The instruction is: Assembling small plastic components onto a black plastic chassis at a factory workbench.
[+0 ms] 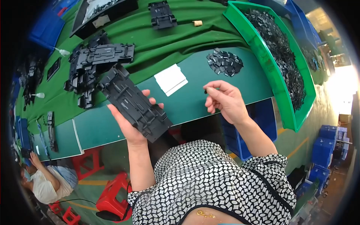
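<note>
My left hand [131, 125] is closed round a black plastic toy car chassis [131, 101], tilted over the table's front edge with its moulded underside facing up. To the right, my right hand [227, 100] pinches a small black part [205, 91] between thumb and forefinger; its exact shape is too small to tell. The two hands are apart. A pile of small black plastic pieces [225, 62] lies on the table just beyond my right hand. Between the hands, farther back, sits a white card [171, 80]. Several more black chassis [107, 54] are heaped at the left.
A long green bin [268, 65] full of black pieces stands at the right. Green cloth [146, 43] covers the table's back, bearing another chassis [162, 15], a tape roll [197, 23] and a black tray [105, 18]. Red stools [112, 197] and another person [52, 180] are at lower left.
</note>
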A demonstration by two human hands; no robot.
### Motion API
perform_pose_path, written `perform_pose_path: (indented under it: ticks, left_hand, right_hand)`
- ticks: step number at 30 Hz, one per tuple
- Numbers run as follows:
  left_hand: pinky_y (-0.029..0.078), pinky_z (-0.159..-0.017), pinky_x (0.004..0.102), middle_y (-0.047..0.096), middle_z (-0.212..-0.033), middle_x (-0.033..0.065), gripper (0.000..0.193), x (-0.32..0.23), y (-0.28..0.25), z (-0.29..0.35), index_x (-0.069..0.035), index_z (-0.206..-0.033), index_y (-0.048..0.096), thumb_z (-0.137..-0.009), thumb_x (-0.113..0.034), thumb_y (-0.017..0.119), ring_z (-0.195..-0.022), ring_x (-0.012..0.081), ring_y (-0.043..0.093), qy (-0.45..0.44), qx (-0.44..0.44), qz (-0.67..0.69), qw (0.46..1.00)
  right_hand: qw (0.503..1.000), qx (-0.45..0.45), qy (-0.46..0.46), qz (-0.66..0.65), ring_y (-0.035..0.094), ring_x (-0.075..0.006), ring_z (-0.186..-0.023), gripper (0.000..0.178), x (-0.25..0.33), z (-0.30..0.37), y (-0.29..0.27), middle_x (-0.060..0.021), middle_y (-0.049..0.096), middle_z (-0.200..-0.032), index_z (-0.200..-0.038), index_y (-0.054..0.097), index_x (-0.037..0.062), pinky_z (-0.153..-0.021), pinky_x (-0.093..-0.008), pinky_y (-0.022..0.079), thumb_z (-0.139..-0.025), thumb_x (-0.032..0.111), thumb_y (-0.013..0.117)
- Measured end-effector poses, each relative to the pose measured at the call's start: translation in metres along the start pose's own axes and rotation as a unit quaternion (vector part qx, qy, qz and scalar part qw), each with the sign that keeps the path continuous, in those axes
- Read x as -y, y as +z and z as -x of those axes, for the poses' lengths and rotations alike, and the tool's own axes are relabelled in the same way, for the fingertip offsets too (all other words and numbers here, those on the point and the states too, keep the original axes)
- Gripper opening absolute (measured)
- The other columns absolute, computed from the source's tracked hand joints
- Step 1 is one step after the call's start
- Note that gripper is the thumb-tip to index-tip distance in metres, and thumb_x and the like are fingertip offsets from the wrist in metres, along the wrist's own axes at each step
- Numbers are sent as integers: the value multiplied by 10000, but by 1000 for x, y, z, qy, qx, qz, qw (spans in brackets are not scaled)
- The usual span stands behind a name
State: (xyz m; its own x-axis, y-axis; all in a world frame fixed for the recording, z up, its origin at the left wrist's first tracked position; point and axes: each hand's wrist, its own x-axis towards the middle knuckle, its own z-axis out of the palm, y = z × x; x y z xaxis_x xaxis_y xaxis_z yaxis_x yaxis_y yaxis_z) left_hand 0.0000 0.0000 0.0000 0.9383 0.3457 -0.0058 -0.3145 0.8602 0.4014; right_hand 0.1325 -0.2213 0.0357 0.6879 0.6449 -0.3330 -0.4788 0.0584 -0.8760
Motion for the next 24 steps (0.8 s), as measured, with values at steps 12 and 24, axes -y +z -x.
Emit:
perform_pose_path:
  ticks: [12,24]
  left_hand:
    - [497,-799,521,574,-1094,144,739,5,6,2,-67,-1229,466,-885,-673,219,-886,270,596,-7,-32,6,999]
    - [511,-791,498,568,-1103,173,838,5,4,0,-30,-1244,432,-849,-725,183,-880,276,609,0,-24,22,999]
  right_hand:
    - [999,4,-39,30,653,-209,-838,171,-4,2,9,-161,640,-927,-1007,558,-59,-737,-293,551,-890,65,575]
    - [998,15,-57,14,633,-150,-719,166,-8,-2,11,-108,642,-854,-1023,583,-32,-648,-250,541,-870,32,588]
